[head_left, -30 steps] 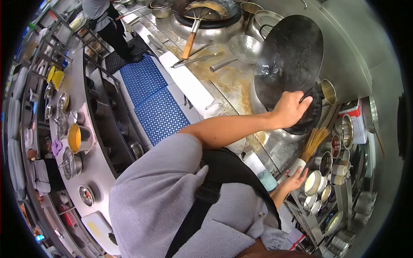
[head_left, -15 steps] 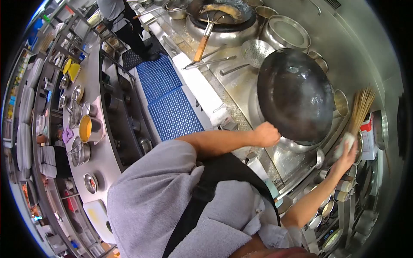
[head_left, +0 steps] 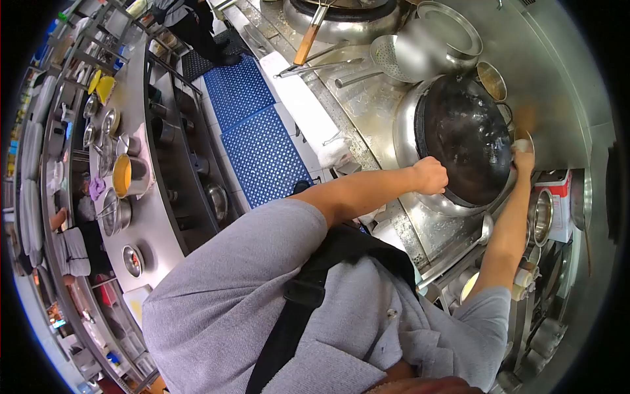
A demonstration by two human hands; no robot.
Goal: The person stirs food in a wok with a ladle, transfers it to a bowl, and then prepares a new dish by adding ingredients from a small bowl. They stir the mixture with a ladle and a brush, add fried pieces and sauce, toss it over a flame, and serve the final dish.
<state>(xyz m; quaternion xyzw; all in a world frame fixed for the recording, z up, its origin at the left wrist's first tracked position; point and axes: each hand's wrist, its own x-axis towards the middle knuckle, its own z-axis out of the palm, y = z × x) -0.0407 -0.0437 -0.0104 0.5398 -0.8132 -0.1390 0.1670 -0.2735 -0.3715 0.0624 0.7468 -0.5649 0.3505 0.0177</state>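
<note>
A large dark wok leans over the steel burner ring, its surface shiny and wet-looking. My left hand is closed in a fist at the wok's near left edge, gripping it there; the exact grip is hidden under the fingers. Beyond the wok's right edge, my right hand is wrapped round the pale-bound end of a bamboo brush. The bristles are smeared by motion and point away from me, near the steel back wall.
A perforated ladle lies beyond the wok, by a blurred pale patch. Another wok's wooden handle juts out behind. At left, a steel counter holds bowls and a pot. A co-worker's legs show at the top left.
The wok has shifted right within the view and sits lower over the ring. Both hands have moved with it; the brush has gone from upright at the right to behind the wok's edge.
</note>
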